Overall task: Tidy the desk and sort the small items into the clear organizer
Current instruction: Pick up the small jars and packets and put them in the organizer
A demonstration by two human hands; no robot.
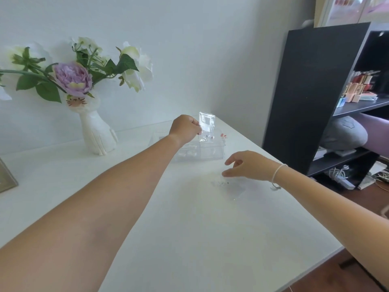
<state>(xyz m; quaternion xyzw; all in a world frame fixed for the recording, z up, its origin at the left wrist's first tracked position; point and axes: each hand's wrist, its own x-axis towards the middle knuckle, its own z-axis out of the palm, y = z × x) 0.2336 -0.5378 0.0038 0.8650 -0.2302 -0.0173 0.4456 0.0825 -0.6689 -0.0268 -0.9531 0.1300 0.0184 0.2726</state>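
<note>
A clear organizer [212,152] with several compartments stands on the white desk [189,228] near its far right corner. My left hand [185,129] is over it, fingers pinched on a small clear plastic bag [207,125] that holds tiny items and hangs above a back compartment. My right hand [248,165] hovers open, fingers spread, just above another clear bag [229,186] with small dark bits lying flat on the desk in front of the organizer. Small red items [224,135] lie at the organizer's far right edge.
A white cat-shaped vase [97,133] with purple and white flowers stands at the back left. A frame corner [6,178] shows at the left edge. A black shelf unit [315,98] holding cosmetics stands right of the desk, with cables on the floor beside it.
</note>
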